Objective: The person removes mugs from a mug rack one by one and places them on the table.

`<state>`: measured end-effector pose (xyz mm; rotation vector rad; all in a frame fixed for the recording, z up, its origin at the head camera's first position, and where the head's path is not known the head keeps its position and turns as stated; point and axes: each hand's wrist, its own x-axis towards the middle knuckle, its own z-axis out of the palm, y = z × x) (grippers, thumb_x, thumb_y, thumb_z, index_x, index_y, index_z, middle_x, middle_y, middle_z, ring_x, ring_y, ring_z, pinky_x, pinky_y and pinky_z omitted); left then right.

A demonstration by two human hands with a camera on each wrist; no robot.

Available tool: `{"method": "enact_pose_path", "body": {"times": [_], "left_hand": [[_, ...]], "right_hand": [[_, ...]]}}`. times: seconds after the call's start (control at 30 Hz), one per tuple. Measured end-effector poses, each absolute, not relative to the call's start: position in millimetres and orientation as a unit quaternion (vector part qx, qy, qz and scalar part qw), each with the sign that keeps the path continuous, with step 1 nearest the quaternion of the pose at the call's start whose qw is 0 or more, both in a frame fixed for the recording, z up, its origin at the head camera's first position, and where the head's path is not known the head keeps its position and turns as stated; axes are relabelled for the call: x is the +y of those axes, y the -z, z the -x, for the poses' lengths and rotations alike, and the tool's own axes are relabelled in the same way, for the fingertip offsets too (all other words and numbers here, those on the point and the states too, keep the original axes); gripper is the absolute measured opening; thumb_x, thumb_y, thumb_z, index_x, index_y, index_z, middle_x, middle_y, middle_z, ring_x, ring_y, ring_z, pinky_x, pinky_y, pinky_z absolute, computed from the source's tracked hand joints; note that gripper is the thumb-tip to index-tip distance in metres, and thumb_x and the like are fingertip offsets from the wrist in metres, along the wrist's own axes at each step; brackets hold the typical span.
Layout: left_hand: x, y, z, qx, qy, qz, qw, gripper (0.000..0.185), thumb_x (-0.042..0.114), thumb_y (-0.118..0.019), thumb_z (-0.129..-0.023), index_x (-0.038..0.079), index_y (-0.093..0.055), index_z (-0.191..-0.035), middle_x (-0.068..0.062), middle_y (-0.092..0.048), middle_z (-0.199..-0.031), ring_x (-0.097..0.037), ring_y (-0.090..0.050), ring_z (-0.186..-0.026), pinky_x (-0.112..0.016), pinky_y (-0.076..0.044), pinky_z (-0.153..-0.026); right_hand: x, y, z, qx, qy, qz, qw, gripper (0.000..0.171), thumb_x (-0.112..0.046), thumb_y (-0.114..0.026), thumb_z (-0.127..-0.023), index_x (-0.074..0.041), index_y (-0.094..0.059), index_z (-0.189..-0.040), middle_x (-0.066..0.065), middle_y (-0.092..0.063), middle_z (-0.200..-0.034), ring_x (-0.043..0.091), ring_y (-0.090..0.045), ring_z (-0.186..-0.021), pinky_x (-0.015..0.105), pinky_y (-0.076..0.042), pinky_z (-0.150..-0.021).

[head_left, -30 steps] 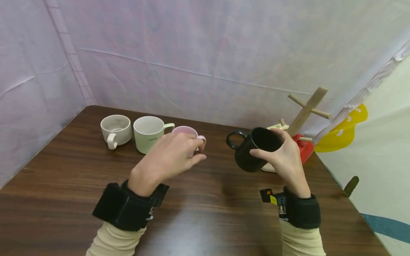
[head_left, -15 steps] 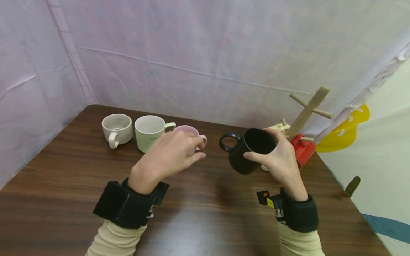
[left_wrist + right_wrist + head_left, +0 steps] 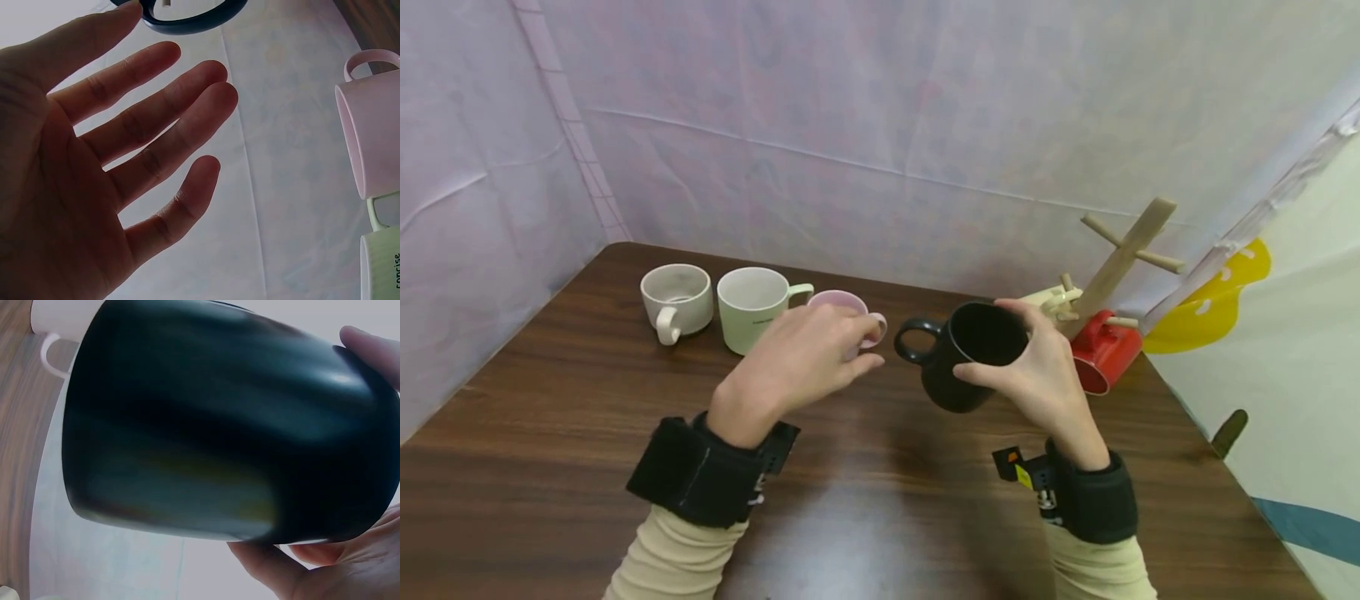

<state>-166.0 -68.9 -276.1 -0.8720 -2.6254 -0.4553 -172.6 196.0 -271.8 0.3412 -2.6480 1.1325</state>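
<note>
My right hand point(image 3: 1037, 379) grips a black mug point(image 3: 951, 375) near its rim, thumb on the near side and fingers round the far side. The mug is tilted, and its handle points left. In the right wrist view the mug's dark body point(image 3: 219, 425) fills most of the picture. My left hand point(image 3: 801, 367) holds nothing and hovers in front of a pink mug point(image 3: 838, 300), partly covering it. In the left wrist view the fingers point(image 3: 187, 125) are spread and loosely bent, and the black handle point(image 3: 194, 22) shows just beyond the thumb.
A light green mug point(image 3: 748, 321) and a speckled white mug point(image 3: 677, 300) stand at the back left of the wooden table point(image 3: 550, 400). On the right a wooden mug tree point(image 3: 1123, 250) bears a red mug point(image 3: 1105, 354) and a cream mug point(image 3: 1052, 300). A yellow shape point(image 3: 1213, 308) lies behind it.
My right hand has carried the black mug to the left, away from the mug tree and towards my left hand. More of the red mug shows. The left hand has barely moved.
</note>
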Motion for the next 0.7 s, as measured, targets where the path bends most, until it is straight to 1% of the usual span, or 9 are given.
{"method": "enact_pose_path", "body": {"times": [0.1,0.2,0.37,0.53,0.7], "left_hand": [[-67.5,276.3,166.6,-0.925,0.163,0.303,0.164,0.016,0.028,-0.079,-0.091,0.017,-0.069,-0.098,0.007,-0.064,-0.085,-0.011,-0.061,-0.073,-0.035,-0.050,-0.056],[-66.5,276.4,166.7,-0.925,0.174,0.299,0.157,0.016,0.028,-0.079,-0.091,0.017,-0.067,-0.095,0.008,-0.064,-0.084,-0.009,-0.059,-0.071,-0.033,-0.048,-0.056],[-64.9,276.5,167.6,-0.927,0.180,0.295,0.145,0.019,0.028,-0.078,-0.092,0.014,-0.066,-0.100,0.008,-0.061,-0.082,-0.009,-0.057,-0.070,-0.034,-0.049,-0.058],[-64.2,276.9,168.0,-0.929,0.173,0.295,0.142,0.024,0.028,-0.077,-0.093,0.012,-0.067,-0.108,0.006,-0.064,-0.085,-0.009,-0.058,-0.070,-0.036,-0.051,-0.059],[-63.4,277.4,167.1,-0.929,0.164,0.296,0.147,0.021,0.027,-0.076,-0.094,0.012,-0.067,-0.106,0.005,-0.065,-0.084,-0.009,-0.058,-0.069,-0.035,-0.050,-0.059]], "right_hand": [[192.9,271.8,171.5,-0.908,-0.385,-0.123,0.114,0.084,-0.019,-0.092,-0.071,0.001,-0.050,-0.141,0.023,-0.061,-0.128,0.036,-0.058,-0.113,0.053,-0.044,-0.095],[189.8,271.8,170.2,-0.908,-0.381,-0.128,0.114,0.083,-0.018,-0.092,-0.071,0.001,-0.051,-0.140,0.022,-0.062,-0.127,0.035,-0.058,-0.113,0.052,-0.044,-0.094],[186.2,273.5,168.5,-0.907,-0.380,-0.143,0.113,0.082,-0.016,-0.092,-0.070,0.000,-0.052,-0.139,0.020,-0.062,-0.126,0.033,-0.058,-0.112,0.050,-0.044,-0.093],[182.5,275.1,167.0,-0.903,-0.382,-0.161,0.115,0.082,-0.014,-0.093,-0.069,0.000,-0.053,-0.139,0.020,-0.063,-0.124,0.033,-0.059,-0.111,0.051,-0.045,-0.092],[179.0,276.1,165.8,-0.902,-0.380,-0.169,0.112,0.080,-0.012,-0.092,-0.069,0.000,-0.053,-0.138,0.020,-0.064,-0.123,0.033,-0.060,-0.111,0.052,-0.046,-0.091]]}}
